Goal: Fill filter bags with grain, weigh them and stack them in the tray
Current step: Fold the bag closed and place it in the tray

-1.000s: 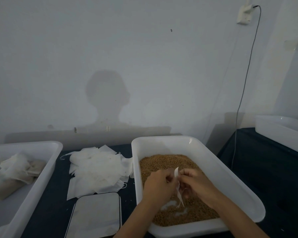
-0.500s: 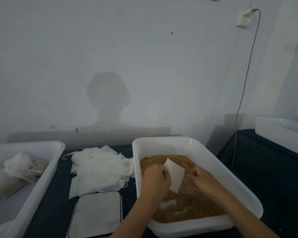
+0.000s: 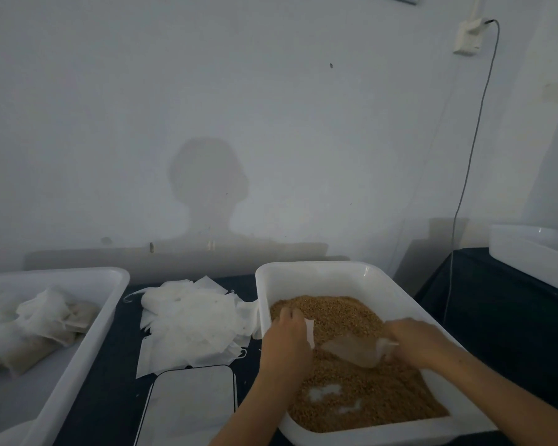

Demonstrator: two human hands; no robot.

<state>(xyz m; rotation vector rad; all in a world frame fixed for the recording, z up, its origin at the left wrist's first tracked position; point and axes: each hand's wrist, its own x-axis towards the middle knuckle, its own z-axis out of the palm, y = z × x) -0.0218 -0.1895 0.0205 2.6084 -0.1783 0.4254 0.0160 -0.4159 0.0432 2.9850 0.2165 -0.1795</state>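
A white tub [image 3: 335,272] holds brown grain [image 3: 351,313]. Over the grain, my left hand [image 3: 285,346] pinches a white filter bag [image 3: 310,331], most of it hidden behind the hand. My right hand [image 3: 416,342] grips the handle of a translucent scoop [image 3: 351,350] that lies low over the grain, its mouth towards the left hand. A gap separates the scoop from the bag. Left of the tub lies a pile of empty filter bags [image 3: 194,323]. The white tray [image 3: 87,317] at far left holds several filled bags [image 3: 45,333].
A flat scale [image 3: 190,407] with a pale top sits on the dark table in front of the bag pile. Another white tub [image 3: 529,252] stands at the right on a dark surface. A cable [image 3: 464,188] hangs from a wall socket.
The hands, close together around the bag a second ago, have drawn apart. The right hand moved right with the scoop; the bag stays in the left hand alone.
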